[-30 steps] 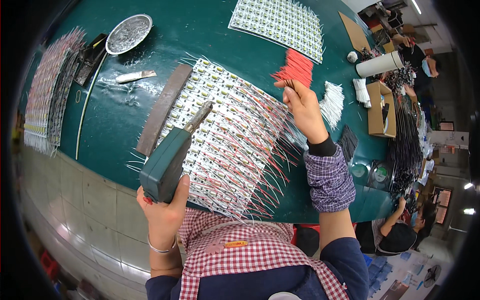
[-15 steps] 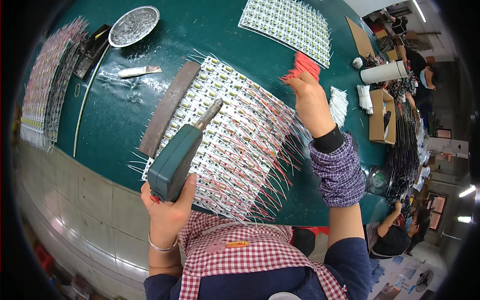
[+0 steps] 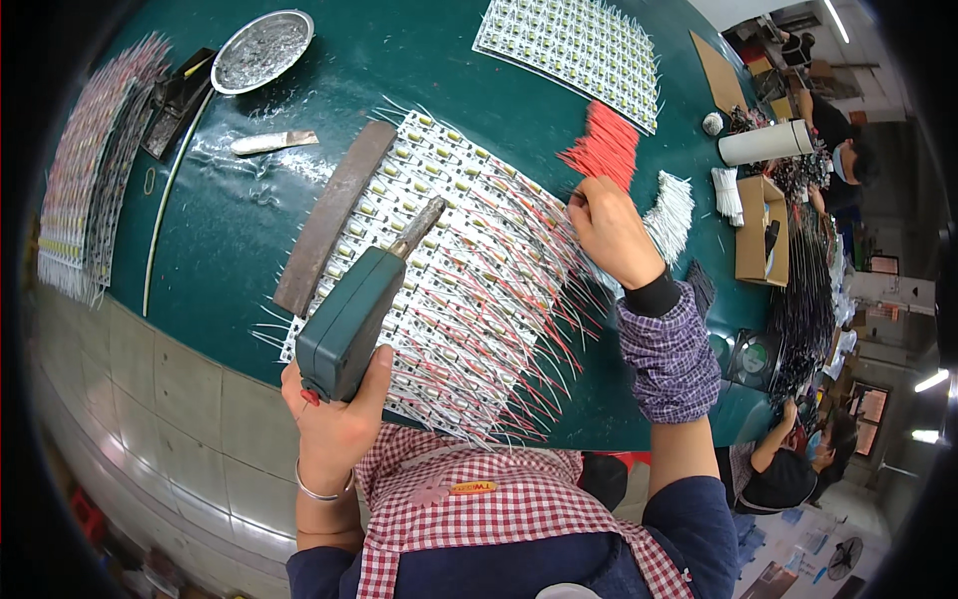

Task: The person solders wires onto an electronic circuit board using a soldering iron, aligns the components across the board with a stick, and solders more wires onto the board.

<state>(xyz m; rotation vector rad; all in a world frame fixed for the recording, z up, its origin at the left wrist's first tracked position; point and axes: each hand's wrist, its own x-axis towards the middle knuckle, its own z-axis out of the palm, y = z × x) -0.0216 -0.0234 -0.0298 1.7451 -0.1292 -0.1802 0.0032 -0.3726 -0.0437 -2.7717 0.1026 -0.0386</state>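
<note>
My left hand (image 3: 337, 431) is wrapped round the handle end of a dark green soldering gun (image 3: 347, 321). Its metal tip points away from me over a white sheet of small circuit boards (image 3: 424, 160). Red and white wires stick out from much of that sheet, mostly toward its right side. A brown flat bar (image 3: 334, 222) lies along the sheet's left part. My right hand (image 3: 617, 235) is closed in a pinch by the sheet's far right edge; whatever is between the fingertips is too small to make out. Just beyond it lies a pile of red wires (image 3: 609, 145), with white wires (image 3: 673, 215) beside it.
Another board sheet (image 3: 569, 50) lies at the back. To the left are a metal dish (image 3: 261, 52), a knife-like tool (image 3: 274, 143), a black tray (image 3: 178, 105) and stacked wired boards (image 3: 90, 180). A cardboard box (image 3: 760, 235) and white cylinder (image 3: 766, 143) stand right. Other people work beyond.
My right hand has come nearer to me, from the red wire pile to the sheet's right edge. The left hand and soldering gun have stayed in place.
</note>
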